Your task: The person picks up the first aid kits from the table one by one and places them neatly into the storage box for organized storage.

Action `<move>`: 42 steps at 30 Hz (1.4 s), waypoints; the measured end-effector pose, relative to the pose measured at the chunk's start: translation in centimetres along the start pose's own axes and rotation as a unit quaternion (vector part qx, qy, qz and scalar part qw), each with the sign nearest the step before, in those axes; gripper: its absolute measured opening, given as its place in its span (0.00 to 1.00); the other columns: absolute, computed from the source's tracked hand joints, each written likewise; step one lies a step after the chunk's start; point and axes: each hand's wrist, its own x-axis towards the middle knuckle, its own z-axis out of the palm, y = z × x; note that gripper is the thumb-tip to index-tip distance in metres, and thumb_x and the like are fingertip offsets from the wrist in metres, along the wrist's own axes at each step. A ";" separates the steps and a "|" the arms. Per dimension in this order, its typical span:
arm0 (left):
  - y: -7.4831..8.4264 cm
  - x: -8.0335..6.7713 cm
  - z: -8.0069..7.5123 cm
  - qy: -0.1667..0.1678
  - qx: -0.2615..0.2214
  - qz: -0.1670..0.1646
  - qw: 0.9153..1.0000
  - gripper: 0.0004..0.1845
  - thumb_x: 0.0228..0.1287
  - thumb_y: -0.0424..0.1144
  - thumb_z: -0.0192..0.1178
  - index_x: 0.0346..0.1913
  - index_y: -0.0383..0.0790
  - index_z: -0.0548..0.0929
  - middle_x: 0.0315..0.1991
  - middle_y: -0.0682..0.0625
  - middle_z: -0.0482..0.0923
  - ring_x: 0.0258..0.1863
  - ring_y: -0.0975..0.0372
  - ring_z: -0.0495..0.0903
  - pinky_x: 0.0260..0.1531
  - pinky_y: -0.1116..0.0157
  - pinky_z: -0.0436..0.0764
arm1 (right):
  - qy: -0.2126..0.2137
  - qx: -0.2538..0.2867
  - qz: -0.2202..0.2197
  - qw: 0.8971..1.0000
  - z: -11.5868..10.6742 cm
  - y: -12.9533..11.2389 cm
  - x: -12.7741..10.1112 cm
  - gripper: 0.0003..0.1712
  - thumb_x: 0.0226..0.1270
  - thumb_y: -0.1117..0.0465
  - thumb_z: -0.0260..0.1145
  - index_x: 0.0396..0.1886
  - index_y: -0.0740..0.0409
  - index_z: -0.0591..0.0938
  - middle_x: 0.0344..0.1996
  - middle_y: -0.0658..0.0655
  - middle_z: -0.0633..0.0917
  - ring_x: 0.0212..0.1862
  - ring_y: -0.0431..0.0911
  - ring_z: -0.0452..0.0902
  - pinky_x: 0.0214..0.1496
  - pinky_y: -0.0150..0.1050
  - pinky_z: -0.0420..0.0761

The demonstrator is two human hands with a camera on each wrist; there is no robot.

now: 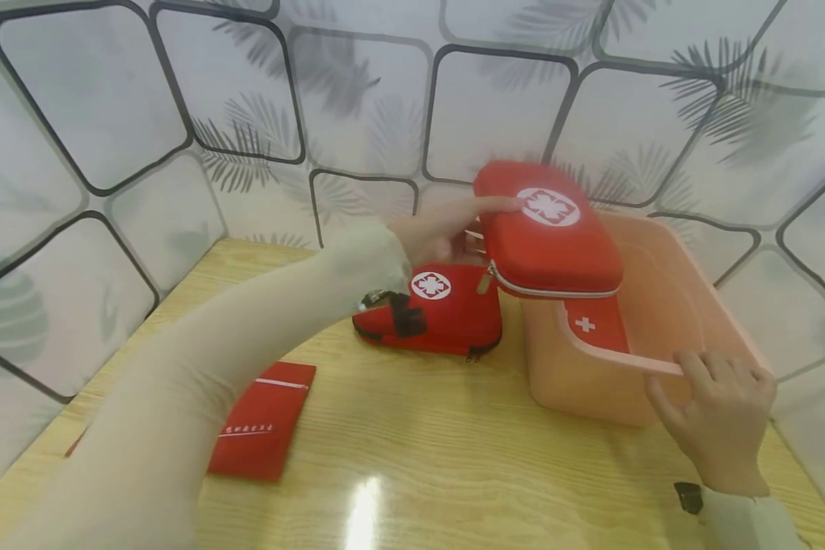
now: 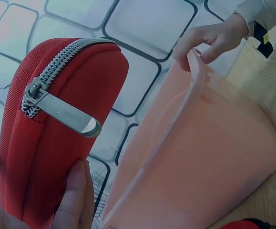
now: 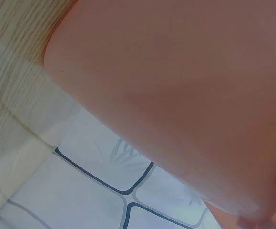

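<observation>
My left hand (image 1: 447, 229) grips a red zippered first-aid case (image 1: 557, 252) with a white cross emblem, thumb on top and fingers below. The case is raised over the left side of a peach plastic bin (image 1: 591, 382). In the left wrist view its metal zipper pull (image 2: 66, 112) dangles from the near edge. My right hand (image 1: 722, 412) holds the bin's near right rim, fingers hooked over it. Inside the bin lies a red item with a white cross (image 1: 594, 325), partly covered by the held case.
A second red first-aid case (image 1: 454, 313) lies on the wooden table (image 1: 399, 428) left of the bin, partly behind my left wrist. A flat red packet with white lettering (image 1: 264, 428) lies further left, partly under my forearm. A patterned wall covering (image 1: 357, 92) stands behind.
</observation>
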 end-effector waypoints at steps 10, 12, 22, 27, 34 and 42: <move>0.9 3.8 5.3 -0.060 0.053 -0.014 0.997 0.19 0.58 0.46 0.64 0.48 0.46 0.71 0.41 0.48 0.77 0.39 0.54 0.79 0.42 0.59 0.84 | 0.011 0.003 -0.015 1.000 0.4 -0.2 0.5 0.35 0.59 0.36 0.48 0.27 0.67 0.77 0.20 0.67 0.76 0.28 0.65 0.69 0.34 0.60 0.61; 1.0 4.6 6.3 -0.066 0.056 -0.029 0.996 0.18 0.58 0.46 0.64 0.47 0.46 0.70 0.41 0.48 0.76 0.39 0.54 0.78 0.43 0.59 0.83 | 0.010 0.004 -0.015 1.000 0.5 -0.3 0.6 0.35 0.59 0.35 0.48 0.27 0.67 0.77 0.20 0.67 0.76 0.28 0.65 0.69 0.34 0.61 0.62; 0.7 7.8 10.8 -0.035 0.087 -0.066 0.993 0.17 0.56 0.44 0.66 0.45 0.45 0.72 0.38 0.47 0.77 0.35 0.53 0.79 0.39 0.60 0.84 | -0.005 -0.003 -0.010 1.000 0.4 -0.5 0.6 0.37 0.61 0.35 0.46 0.29 0.67 0.77 0.21 0.68 0.76 0.29 0.65 0.69 0.36 0.61 0.63; 0.9 5.6 11.0 -0.064 0.126 -0.034 0.989 0.13 0.59 0.43 0.62 0.44 0.44 0.74 0.38 0.48 0.77 0.37 0.55 0.77 0.42 0.63 0.82 | -0.003 -0.006 -0.014 1.000 0.4 -0.5 0.7 0.36 0.61 0.35 0.46 0.28 0.67 0.77 0.21 0.68 0.77 0.28 0.65 0.69 0.36 0.60 0.64; 0.6 3.0 9.2 -0.196 0.421 0.182 0.867 0.35 0.57 0.22 0.59 0.66 0.51 0.67 0.61 0.56 0.68 0.56 0.65 0.72 0.52 0.76 0.76 | 0.003 -0.001 -0.015 1.000 0.6 -0.5 0.8 0.35 0.60 0.36 0.47 0.26 0.67 0.76 0.20 0.67 0.76 0.28 0.65 0.69 0.36 0.60 0.63; -0.6 2.4 8.6 -0.007 0.698 0.266 0.665 0.29 0.59 0.39 0.58 0.60 0.73 0.69 0.41 0.67 0.78 0.40 0.72 0.71 0.40 0.76 0.69 | 0.019 0.009 -0.020 1.000 0.7 -0.7 1.0 0.32 0.57 0.40 0.49 0.27 0.67 0.77 0.20 0.67 0.76 0.28 0.65 0.68 0.36 0.61 0.62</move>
